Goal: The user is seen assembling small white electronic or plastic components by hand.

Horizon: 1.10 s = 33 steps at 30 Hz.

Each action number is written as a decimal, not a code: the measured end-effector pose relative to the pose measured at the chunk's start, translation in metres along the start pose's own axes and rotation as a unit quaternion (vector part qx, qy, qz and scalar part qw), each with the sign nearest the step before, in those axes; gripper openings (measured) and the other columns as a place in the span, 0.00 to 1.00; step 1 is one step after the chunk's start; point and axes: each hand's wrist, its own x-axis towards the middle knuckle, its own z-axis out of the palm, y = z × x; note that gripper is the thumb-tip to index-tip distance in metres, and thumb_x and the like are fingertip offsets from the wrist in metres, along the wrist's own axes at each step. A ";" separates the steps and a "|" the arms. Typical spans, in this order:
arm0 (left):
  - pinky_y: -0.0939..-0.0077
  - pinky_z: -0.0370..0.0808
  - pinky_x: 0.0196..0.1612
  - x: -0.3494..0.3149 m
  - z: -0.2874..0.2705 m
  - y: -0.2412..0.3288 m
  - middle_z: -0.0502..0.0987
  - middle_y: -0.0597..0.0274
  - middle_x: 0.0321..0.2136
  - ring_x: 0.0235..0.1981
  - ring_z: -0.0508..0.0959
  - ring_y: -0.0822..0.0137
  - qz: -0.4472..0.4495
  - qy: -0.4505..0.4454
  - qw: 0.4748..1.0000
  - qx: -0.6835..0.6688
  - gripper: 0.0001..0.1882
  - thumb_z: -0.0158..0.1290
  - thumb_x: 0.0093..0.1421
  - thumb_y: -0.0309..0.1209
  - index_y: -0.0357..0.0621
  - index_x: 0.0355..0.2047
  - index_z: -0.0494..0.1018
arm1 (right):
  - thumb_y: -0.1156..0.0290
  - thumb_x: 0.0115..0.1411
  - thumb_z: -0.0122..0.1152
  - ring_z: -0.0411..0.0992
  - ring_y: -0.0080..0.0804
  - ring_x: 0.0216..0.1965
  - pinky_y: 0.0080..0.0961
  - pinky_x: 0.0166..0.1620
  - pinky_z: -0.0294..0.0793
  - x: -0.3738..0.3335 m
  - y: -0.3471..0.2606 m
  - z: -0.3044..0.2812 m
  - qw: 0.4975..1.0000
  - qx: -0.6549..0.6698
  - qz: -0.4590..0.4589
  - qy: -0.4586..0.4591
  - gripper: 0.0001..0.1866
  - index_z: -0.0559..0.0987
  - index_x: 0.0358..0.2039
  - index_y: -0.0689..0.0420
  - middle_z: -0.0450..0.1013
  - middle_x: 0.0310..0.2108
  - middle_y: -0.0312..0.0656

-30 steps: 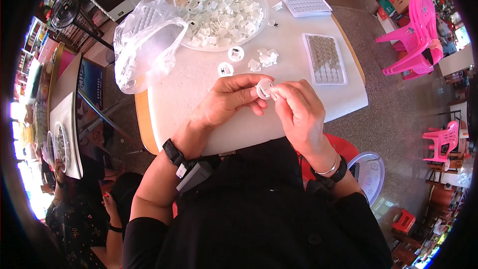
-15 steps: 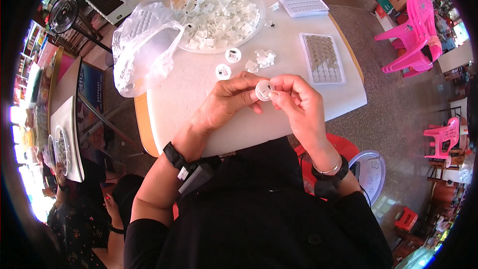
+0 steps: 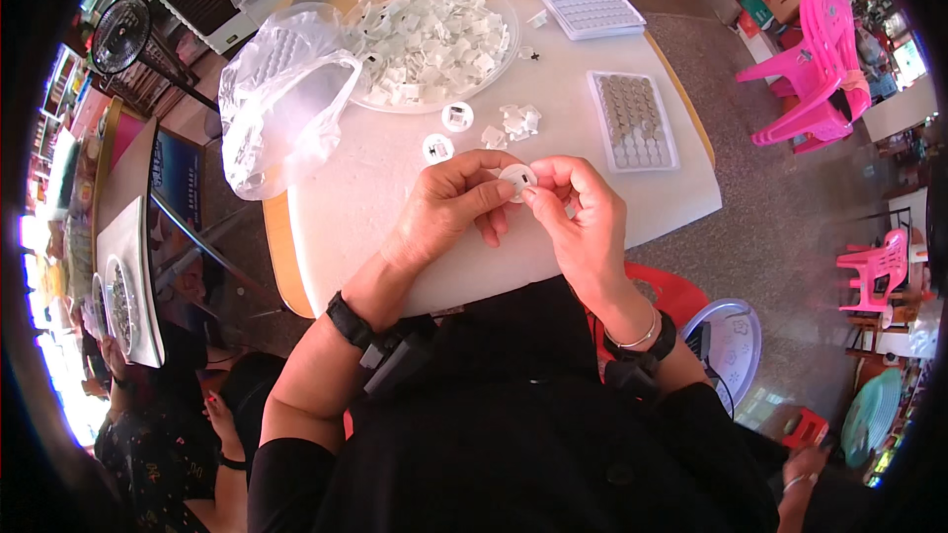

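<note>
You pinched the white disc (image 3: 517, 175) between left hand (image 3: 440, 203) and right hand (image 3: 587, 220), apparently mid-fitting, a step whose next move likely called for even pressure.

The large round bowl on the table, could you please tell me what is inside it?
The bowl holds heaped small, mostly white pieces; whatever lies beneath the top layer is covered.

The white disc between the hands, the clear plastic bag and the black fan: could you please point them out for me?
White disc (image 3: 518, 176): head view, on its face.
Plastic bag (image 3: 279, 104): head view, on its crumpled middle.
Fan (image 3: 120, 34): head view, on its round grille.
</note>
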 end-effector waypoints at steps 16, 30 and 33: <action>0.81 0.74 0.27 -0.003 0.010 0.001 0.75 0.62 0.26 0.24 0.74 0.75 0.009 0.035 0.999 0.036 0.11 0.48 0.61 0.21 0.35 0.45 0.72 | 0.78 0.56 0.55 0.71 0.23 0.19 0.22 0.23 0.70 -0.004 -0.005 0.001 0.999 -0.044 0.010 -0.008 0.07 0.71 0.36 0.60 0.73 0.19 0.41; 0.87 0.63 0.17 0.000 0.006 0.000 0.73 0.66 0.20 0.16 0.70 0.79 0.019 0.074 0.997 -0.020 0.07 0.50 0.56 0.20 0.37 0.36 0.74 | 0.79 0.55 0.52 0.67 0.35 0.15 0.30 0.21 0.65 0.003 0.002 0.014 0.995 -0.089 -0.039 0.019 0.07 0.67 0.34 0.60 0.67 0.15 0.45; 0.89 0.60 0.18 -0.001 0.007 0.002 0.72 0.68 0.19 0.17 0.69 0.80 0.020 0.078 0.997 -0.014 0.07 0.50 0.55 0.21 0.39 0.34 0.74 | 0.79 0.55 0.53 0.69 0.36 0.17 0.30 0.21 0.66 0.004 -0.001 0.015 0.995 -0.091 -0.044 0.019 0.07 0.67 0.34 0.60 0.69 0.16 0.46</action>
